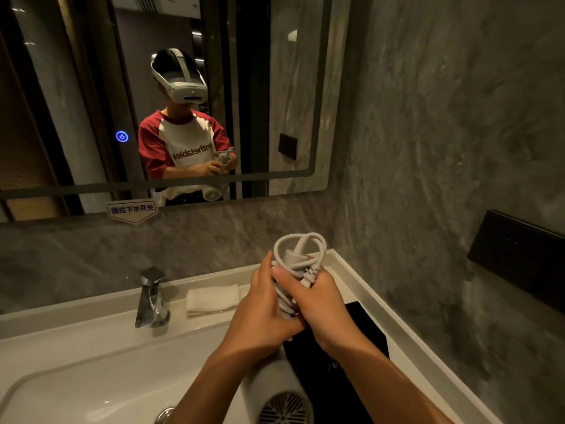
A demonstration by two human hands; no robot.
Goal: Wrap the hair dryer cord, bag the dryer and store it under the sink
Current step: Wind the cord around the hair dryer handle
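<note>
A white hair dryer (276, 390) hangs with its vented barrel down over the counter and its handle up between my hands. Its white cord (301, 249) is looped in several coils around the handle, with loops sticking out above my fingers. My left hand (263, 304) is closed around the handle and coils from the left. My right hand (318, 304) grips the same bundle from the right, its thumb pressed across the cord. A black bag (360, 335) lies flat on the counter under my right wrist.
A white basin (76, 381) with a chrome faucet (152, 298) fills the lower left. A folded white towel (212, 298) lies behind it. A mirror (260, 102) hangs above, and a black wall outlet (519, 261) sits on the grey wall at right.
</note>
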